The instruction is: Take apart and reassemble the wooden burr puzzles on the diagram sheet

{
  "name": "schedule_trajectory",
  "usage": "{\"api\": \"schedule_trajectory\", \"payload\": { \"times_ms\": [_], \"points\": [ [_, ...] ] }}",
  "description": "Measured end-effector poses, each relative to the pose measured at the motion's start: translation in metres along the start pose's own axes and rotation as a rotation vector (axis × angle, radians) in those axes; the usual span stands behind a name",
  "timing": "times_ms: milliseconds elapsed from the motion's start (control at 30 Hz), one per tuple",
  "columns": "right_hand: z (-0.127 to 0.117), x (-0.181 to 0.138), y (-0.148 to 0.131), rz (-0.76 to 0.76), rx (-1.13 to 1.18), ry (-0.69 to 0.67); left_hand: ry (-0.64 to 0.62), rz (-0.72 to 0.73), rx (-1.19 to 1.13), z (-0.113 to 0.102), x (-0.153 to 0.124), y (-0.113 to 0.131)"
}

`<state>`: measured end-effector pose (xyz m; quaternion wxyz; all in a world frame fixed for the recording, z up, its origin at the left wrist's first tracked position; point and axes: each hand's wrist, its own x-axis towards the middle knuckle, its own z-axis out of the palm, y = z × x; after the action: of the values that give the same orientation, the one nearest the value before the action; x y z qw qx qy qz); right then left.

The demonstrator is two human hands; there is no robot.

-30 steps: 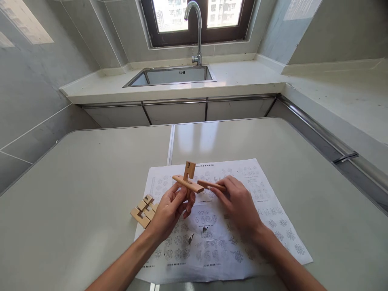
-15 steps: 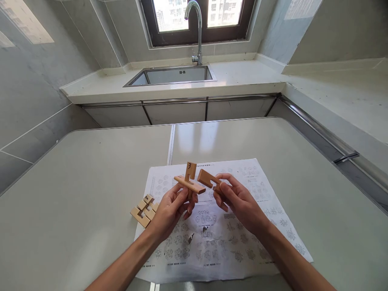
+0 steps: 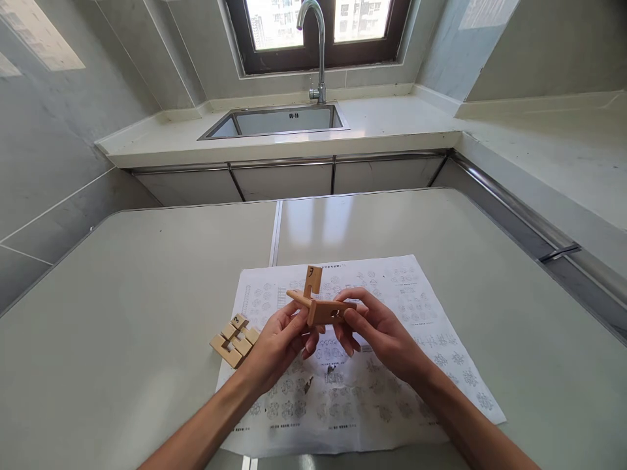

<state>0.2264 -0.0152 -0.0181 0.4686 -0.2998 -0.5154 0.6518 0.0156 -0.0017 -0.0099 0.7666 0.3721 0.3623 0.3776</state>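
Note:
My left hand [image 3: 279,339] is closed on two crossed wooden puzzle pieces [image 3: 312,281]. One of them stands upright with a notch and a black "3" near its top; the other lies through it, roughly level. In my right hand [image 3: 385,336], a third notched puzzle piece [image 3: 322,314] is pinched between thumb and fingers. Its left end overlaps the crossed pair in view; whether it touches them I cannot tell. Several pale notched pieces [image 3: 230,350], one marked "3", lie left of my left wrist, partly on the paper.
Under my hands a creased white sheet [image 3: 431,391] with printed puzzle drawings is spread, torn in places. It lies on a glossy light table [image 3: 147,294]. Beyond are a white counter [image 3: 392,117], a steel sink [image 3: 289,119], a tap [image 3: 321,59] and a window.
My right hand has brought its puzzle piece left and down, turning it more level, against or in front of the crossed pair. The pair has turned and shifted slightly right.

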Motion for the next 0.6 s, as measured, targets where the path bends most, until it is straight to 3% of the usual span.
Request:
{"api": "schedule_trajectory", "payload": {
  "times_ms": [600],
  "points": [
    [-0.0028, -0.0014, 0.0027, -0.004, -0.089, 0.053, -0.045, 0.021, 0.115, -0.0027, 0.0004, -0.0039]
  ]
}}
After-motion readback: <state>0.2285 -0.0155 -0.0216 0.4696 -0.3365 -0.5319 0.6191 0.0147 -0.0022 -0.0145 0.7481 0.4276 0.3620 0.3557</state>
